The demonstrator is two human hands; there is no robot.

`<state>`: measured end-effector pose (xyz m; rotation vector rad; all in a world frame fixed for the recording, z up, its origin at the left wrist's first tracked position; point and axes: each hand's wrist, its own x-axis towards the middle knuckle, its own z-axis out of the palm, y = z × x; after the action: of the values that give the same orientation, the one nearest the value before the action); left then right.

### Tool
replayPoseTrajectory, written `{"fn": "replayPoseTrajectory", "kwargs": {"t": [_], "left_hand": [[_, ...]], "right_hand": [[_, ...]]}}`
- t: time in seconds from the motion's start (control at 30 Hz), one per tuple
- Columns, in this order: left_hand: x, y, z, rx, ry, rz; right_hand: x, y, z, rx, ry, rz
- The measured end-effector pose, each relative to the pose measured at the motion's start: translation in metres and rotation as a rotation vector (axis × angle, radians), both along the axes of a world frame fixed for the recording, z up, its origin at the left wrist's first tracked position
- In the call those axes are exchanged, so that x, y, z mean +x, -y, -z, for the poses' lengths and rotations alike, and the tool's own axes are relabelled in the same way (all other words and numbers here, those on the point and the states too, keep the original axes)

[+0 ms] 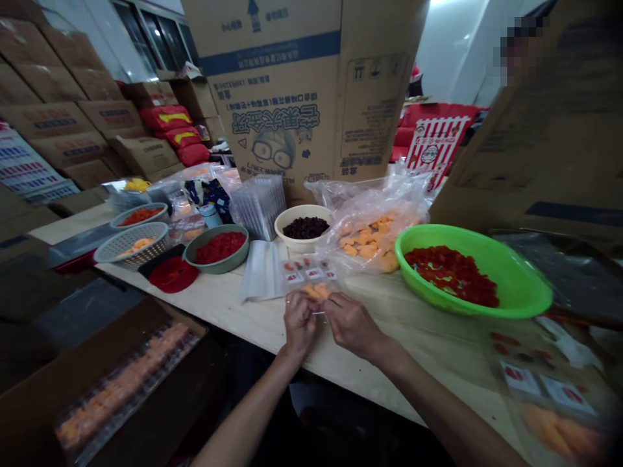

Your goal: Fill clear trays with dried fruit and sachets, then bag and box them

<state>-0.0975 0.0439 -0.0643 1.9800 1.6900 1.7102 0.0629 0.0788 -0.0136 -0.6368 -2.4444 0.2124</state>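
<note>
At the table's front edge, my left hand and my right hand pinch the near corners of a clear plastic candy pack. Orange pieces lie in its near part, and small white labels and little coloured pieces show farther back. The fingertips partly hide the pack's near edge. Just left of it lies a stack of clear plastic sleeves. Behind it stand a cream bowl of dark pieces and a clear bag of orange pieces.
To the right sits a green basin of red pieces, with another filled pack nearer me. A grey-green bowl, a red dish and a basket stand left. Below left, an open carton holds packs. Large cardboard rises behind.
</note>
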Motion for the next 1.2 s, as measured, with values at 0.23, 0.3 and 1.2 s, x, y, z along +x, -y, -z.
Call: {"fn": "replayPoseTrajectory", "kwargs": {"t": [0.23,0.3,1.2], "left_hand": [[0.020,-0.030,0.020,-0.365,-0.183,0.109],[0.022,-0.027,0.020,-0.427,-0.253,0.053],[-0.179,-0.046,-0.006,-0.725,-0.445,-0.163]], "right_hand": [[0.018,-0.015,0.027,-0.041,0.266,0.164],[0.018,-0.014,0.032,-0.076,0.293,0.137],[0.172,0.062,0.054,-0.293,-0.196,0.543]]}}
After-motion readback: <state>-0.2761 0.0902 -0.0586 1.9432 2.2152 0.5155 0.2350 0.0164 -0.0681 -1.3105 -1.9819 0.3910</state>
